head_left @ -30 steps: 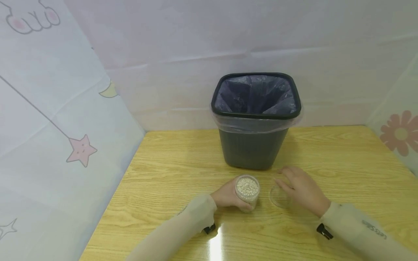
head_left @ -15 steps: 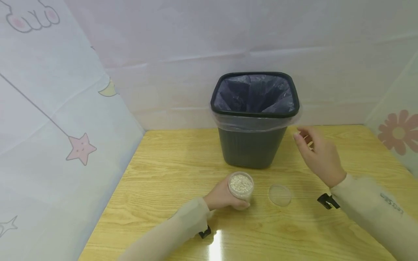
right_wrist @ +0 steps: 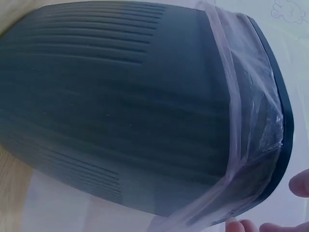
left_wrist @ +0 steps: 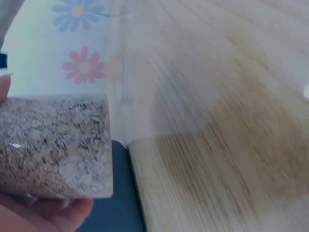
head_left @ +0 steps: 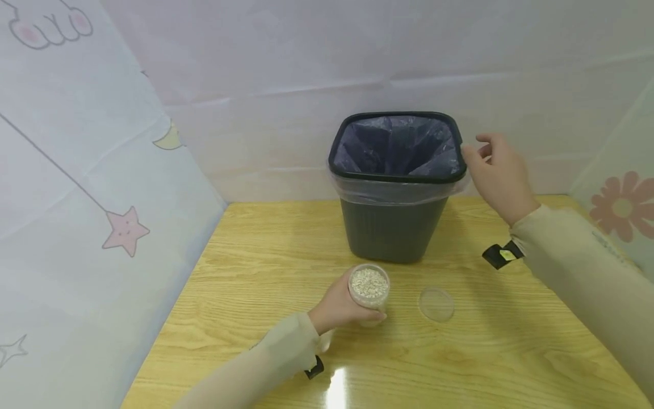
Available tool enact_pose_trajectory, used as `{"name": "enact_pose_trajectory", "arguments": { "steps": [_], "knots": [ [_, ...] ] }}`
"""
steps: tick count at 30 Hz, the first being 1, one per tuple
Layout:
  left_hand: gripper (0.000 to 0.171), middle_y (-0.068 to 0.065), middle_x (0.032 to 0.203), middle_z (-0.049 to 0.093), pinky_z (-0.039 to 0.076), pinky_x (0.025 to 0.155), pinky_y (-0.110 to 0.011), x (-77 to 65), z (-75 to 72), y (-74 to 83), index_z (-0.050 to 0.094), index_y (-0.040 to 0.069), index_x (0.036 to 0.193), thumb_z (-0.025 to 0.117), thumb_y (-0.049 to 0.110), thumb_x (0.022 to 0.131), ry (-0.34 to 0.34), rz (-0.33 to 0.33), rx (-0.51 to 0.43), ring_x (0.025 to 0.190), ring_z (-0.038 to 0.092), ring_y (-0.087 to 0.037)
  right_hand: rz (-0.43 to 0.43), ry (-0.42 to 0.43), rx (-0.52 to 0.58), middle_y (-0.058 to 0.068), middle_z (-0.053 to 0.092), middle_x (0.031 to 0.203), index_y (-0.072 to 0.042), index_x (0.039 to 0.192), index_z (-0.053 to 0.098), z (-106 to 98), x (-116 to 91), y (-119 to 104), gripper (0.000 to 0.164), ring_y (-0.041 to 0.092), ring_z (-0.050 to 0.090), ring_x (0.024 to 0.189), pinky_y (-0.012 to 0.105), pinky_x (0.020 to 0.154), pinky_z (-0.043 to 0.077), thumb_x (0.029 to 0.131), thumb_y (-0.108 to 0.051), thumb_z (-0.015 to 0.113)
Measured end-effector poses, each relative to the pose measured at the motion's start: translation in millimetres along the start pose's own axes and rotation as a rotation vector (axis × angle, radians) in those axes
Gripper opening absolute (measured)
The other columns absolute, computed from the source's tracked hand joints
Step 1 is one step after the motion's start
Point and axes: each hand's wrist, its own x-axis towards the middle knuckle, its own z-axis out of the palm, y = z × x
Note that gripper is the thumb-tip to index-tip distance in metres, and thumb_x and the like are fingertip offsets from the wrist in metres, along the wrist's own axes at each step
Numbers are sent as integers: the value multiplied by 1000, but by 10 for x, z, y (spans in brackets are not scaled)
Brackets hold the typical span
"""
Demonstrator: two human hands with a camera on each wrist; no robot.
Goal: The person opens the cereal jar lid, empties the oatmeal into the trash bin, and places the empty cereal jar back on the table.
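Observation:
My left hand (head_left: 338, 305) grips a clear jar (head_left: 370, 284) filled to near the top with rolled oats, its mouth uncovered and facing up. In the left wrist view, the flakes show through the side of the jar (left_wrist: 58, 145), with fingers wrapped under it. My right hand (head_left: 503, 180) is raised at the right side of a dark trash bin (head_left: 390, 230), fingers loosely bent and holding nothing. Seen from the right wrist, the thumb (right_wrist: 301, 183) and fingers lie on either side of the bin's rim (right_wrist: 287, 130). A clear round lid (head_left: 436, 304) lies flat on the table.
A purplish plastic bag lines the bin, its edge folded over the outside (head_left: 398, 194). The bin stands at the back of the wooden table (head_left: 276, 244), close to the pale fabric backdrop (head_left: 276, 136).
My right hand has left the lid on the table and risen up and back to the bin's rim. The left hand has shifted slightly left with the jar.

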Motion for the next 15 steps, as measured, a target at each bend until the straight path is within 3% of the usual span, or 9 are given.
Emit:
{"name": "enact_pose_trajectory", "arguments": {
  "steps": [5, 7, 10, 13, 15],
  "knots": [
    [87, 0, 120, 62, 42, 101, -43, -49, -9, 56, 51, 14, 135, 91, 4, 59, 64, -10, 9, 112, 57, -20, 54, -90, -39, 28, 46, 117, 9, 148, 23, 37, 204, -72, 71, 38, 46, 92, 48, 72, 40, 102, -44, 33],
    [89, -2, 121, 61, 43, 100, -43, -66, -30, 88, 49, 14, 136, 91, 5, 59, 83, -12, 3, 113, 57, -21, 80, -142, -69, 33, 45, 125, 9, 149, 19, 35, 283, -89, 72, 44, 48, 103, 56, 83, 41, 102, -44, 32],
    [91, -4, 123, 60, 43, 100, -44, -88, -72, 139, 48, 13, 138, 91, 4, 59, 106, -15, -1, 114, 56, -23, 100, -241, -152, 39, 35, 139, 13, 148, 15, 18, 395, -121, 73, 53, 39, 122, 65, 97, 34, 102, -40, 32],
    [91, -5, 124, 59, 43, 100, -44, -105, -123, 180, 47, 13, 139, 90, 4, 60, 119, -12, -10, 115, 56, -24, 83, -309, -257, 37, 46, 122, 15, 129, 40, 19, 481, -147, 55, 51, 47, 107, 61, 89, 40, 100, -30, 34],
    [90, -6, 125, 59, 43, 100, -44, -112, -160, 203, 46, 13, 140, 89, 4, 60, 124, -6, -16, 116, 55, -24, 63, -338, -305, 28, 49, 96, 11, 100, 48, 28, 523, -160, 35, 42, 49, 85, 52, 73, 42, 97, -21, 35]
  ]
}}
